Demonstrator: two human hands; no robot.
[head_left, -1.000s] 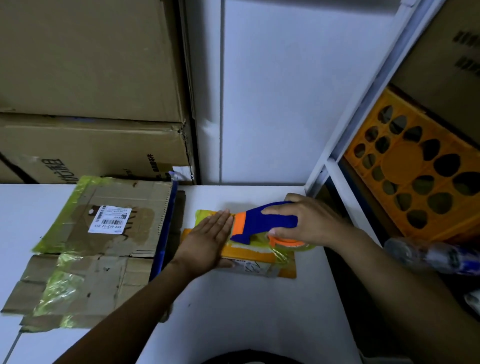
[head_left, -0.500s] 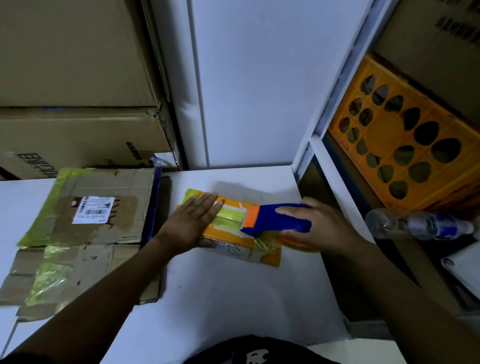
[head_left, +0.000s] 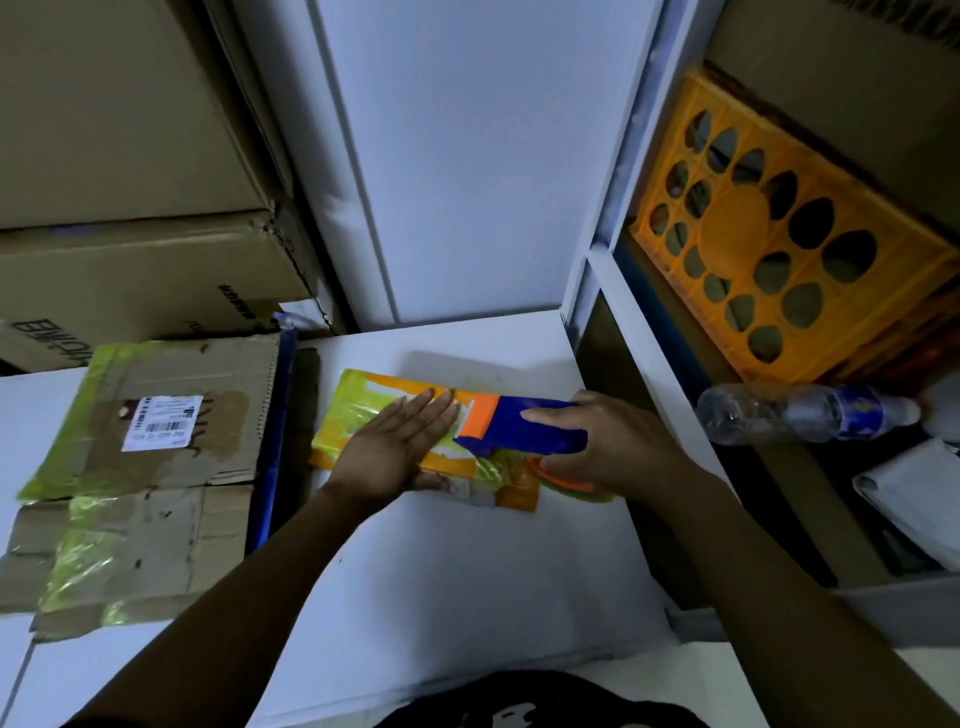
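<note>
On the white table (head_left: 441, 571), the left hand (head_left: 395, 452) presses straight fingers flat on one orange parcel banded with yellow-green tape (head_left: 363, 400), while the right hand (head_left: 618, 447) curls round one blue-and-orange plastic tape dispenser (head_left: 519, 428) on the parcel's right end, its roll half hidden. Beyond stand two stacked brown cardboard cartons (head_left: 130, 270), cut off; right, one orange perforated plastic crate (head_left: 779, 249), contents too dark to tell.
</note>
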